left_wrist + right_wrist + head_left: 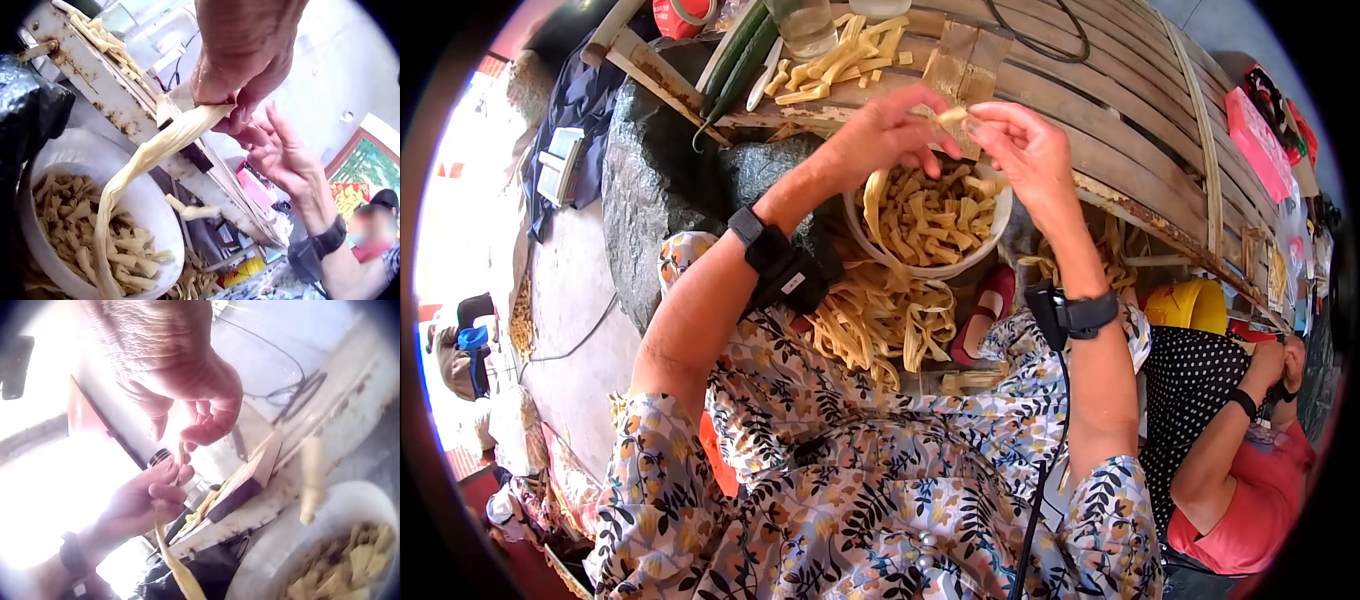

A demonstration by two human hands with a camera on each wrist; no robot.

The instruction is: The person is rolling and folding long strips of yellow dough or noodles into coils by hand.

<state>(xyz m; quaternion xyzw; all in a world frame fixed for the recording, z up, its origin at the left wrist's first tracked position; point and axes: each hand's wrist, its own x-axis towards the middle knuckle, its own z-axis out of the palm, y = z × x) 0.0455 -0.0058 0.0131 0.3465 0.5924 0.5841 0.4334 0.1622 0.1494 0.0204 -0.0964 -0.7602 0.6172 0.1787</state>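
Note:
A long pale strip (pixel 147 153) runs from my left hand (pixel 247 56) down over a white bowl (pixel 165 234). The left fingers curl round the strip. My right hand (pixel 175 369) pinches its short upper end (pixel 181 453), just above the left fingers. In the head view, the left hand (pixel 890 135) and right hand (pixel 1035 160) are close together over the bowl's far rim. Short cut pieces (pixel 920 215) fill much of the bowl (pixel 1003 215). A short piece (pixel 194 211) hangs in mid-air beside the bowl, blurred in the right wrist view.
A slatted wooden table (pixel 1120 120) with a rusty edge stands beyond the bowl, bearing a wooden block (pixel 965 60), more strips (pixel 840 65) and cucumbers (pixel 735 65). Loose peelings (pixel 880 320) lie below the bowl. Another person (pixel 1250 490) sits at the right, near a yellow bucket (pixel 1195 305).

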